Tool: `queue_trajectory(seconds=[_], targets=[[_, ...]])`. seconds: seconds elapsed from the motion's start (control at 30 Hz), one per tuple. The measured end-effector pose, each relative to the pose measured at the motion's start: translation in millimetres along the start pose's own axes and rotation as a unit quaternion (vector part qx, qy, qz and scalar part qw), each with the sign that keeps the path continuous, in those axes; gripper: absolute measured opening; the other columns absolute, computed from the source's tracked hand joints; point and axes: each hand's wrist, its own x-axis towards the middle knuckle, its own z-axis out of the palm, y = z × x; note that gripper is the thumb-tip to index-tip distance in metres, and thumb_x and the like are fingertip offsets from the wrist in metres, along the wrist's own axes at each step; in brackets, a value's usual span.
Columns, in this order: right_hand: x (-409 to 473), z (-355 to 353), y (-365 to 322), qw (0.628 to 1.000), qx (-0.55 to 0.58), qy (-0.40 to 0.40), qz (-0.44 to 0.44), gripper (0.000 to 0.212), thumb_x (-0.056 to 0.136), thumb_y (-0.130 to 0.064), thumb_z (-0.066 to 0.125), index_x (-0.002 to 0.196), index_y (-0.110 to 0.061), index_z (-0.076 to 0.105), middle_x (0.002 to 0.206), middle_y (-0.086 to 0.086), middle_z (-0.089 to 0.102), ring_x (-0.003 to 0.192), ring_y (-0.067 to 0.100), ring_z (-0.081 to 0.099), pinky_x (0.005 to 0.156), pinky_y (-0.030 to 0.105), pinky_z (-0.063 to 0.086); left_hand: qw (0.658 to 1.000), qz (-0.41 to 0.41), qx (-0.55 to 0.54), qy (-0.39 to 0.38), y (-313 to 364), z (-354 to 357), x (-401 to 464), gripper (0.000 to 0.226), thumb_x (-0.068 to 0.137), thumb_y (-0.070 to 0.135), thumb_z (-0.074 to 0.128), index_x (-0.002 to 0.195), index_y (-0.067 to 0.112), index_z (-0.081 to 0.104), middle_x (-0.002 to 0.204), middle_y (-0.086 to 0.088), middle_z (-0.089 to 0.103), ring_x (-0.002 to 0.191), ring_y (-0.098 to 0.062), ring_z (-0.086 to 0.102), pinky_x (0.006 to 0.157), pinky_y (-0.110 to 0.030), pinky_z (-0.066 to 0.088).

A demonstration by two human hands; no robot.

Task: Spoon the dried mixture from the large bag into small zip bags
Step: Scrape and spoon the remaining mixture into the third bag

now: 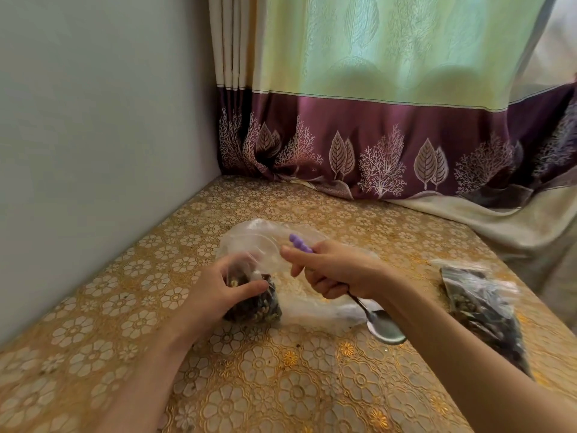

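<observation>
Head view: left hand (218, 289) is pinching the small zip bag (256, 300) at frame centre, right hand (337, 270) is gripping the spoon (382, 326), bowl hanging low over the table (281, 385)

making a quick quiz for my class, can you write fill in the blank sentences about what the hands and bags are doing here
1. The right hand holds a metal spoon with a ____ plastic handle.
2. The left hand grips a small clear zip bag of dark dried mixture, which is partly ____.
3. A larger clear bag of dark dried mixture lies to the ____ of both hands.
4. The bowl of the spoon is ____.

Missing words: purple; filled; right; empty
</observation>
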Motion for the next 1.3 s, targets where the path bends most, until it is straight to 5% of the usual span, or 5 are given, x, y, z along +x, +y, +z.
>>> queue_trajectory(seconds=[0.17, 0.5, 0.73, 0.87, 1.3], targets=[[-2, 0, -8, 0.999, -0.001, 0.042, -0.03, 0.022, 0.095, -0.017, 0.054, 0.075, -0.007, 0.054, 0.043, -0.01, 0.04, 0.034, 0.003, 0.032, 0.031, 0.015, 0.025, 0.999, 0.014, 0.037, -0.006, 0, 3, 1, 0.04, 0.055, 0.048, 0.073, 0.09, 0.031, 0.065, 0.094, 0.039, 0.06, 0.084, 0.016, 0.056, 0.06, -0.001, 0.043], [1, -12, -9, 0.984, 0.14, 0.086, -0.067, 0.024, 0.094, -0.013, 0.054, 0.071, -0.008, 0.052, 0.044, -0.008, 0.038, 0.034, 0.005, 0.03, 0.03, 0.015, 0.024, 0.994, -0.047, 0.065, -0.078, 2, 14, -5, 0.044, 0.054, 0.052, 0.069, 0.094, 0.039, 0.06, 0.082, 0.033, 0.064, 0.077, 0.014, 0.058, 0.06, -0.006, 0.044], [-14, -59, 11, 0.828, 0.494, 0.237, -0.117, 0.036, 0.098, -0.024, 0.038, 0.062, -0.015, 0.037, 0.049, -0.003, 0.032, 0.042, 0.009, 0.03, 0.041, 0.021, 0.029, 0.993, -0.057, 0.079, -0.074, 2, 17, -5, 0.044, 0.058, 0.052, 0.066, 0.098, 0.035, 0.061, 0.091, 0.016, 0.065, 0.08, 0.011, 0.058, 0.069, -0.011, 0.047], [-22, -71, 35, 0.866, 0.33, 0.363, -0.099, 0.046, 0.101, -0.034, 0.034, 0.063, -0.013, 0.049, 0.048, -0.001, 0.049, 0.05, 0.011, 0.038, 0.054, 0.027, 0.03, 0.989, -0.047, 0.108, -0.084, 2, 19, -5, 0.041, 0.063, 0.051, 0.063, 0.101, 0.037, 0.058, 0.093, 0.018, 0.061, 0.081, 0.013, 0.054, 0.062, -0.004, 0.039], [-5, -87, 35, 0.976, -0.086, 0.196, -0.046, 0.047, 0.099, -0.034, 0.043, 0.07, -0.004, 0.064, 0.058, 0.002, 0.052, 0.044, 0.006, 0.039, 0.043, 0.017, 0.033, 0.988, -0.035, 0.117, -0.097, -3, 21, -4, 0.034, 0.067, 0.051, 0.061, 0.097, 0.036, 0.062, 0.098, 0.015, 0.064, 0.093, 0.002, 0.055, 0.076, -0.019, 0.042]])
